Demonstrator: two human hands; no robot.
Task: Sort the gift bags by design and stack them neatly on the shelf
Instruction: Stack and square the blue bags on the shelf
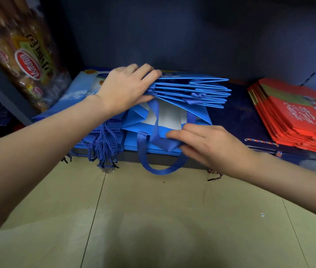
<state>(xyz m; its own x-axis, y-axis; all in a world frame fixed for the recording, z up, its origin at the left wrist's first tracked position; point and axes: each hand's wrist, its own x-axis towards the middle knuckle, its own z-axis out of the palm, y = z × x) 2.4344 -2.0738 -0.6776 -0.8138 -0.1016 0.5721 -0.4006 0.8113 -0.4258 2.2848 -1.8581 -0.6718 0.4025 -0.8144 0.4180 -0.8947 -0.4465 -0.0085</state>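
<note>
Left hand (pixel 125 89): fingers curled over the top of a fanned bundle of blue bags (pixel 194 91), thumb underneath, so the bundle's left end is clamped and lifted at a tilt. Forearm reaches in from lower left, wrist straight.

Right hand (pixel 205 144): fingers extended toward the left, thumb below, pinching a blue ribbon handle (pixel 153 138) against the front edge of the opened bag lying beneath the bundle. Forearm comes in from lower right.

The ribbon loop hangs over the shelf edge (pixel 161 160) in front. The opened bag shows a white inside and sits on a flat blue stack (pixel 132 146).

Just left of that, another pile of light blue bags (pixel 76 97) with dark blue cord handles (pixel 103 146) dangling over the edge, partly hidden by the left forearm.

Well apart on the right: stack of red bags (pixel 296 117) on the same shelf.

Upper left: clear packet of bread (pixel 22 53), leaning.

Below: tan floor (pixel 153 219).
</note>
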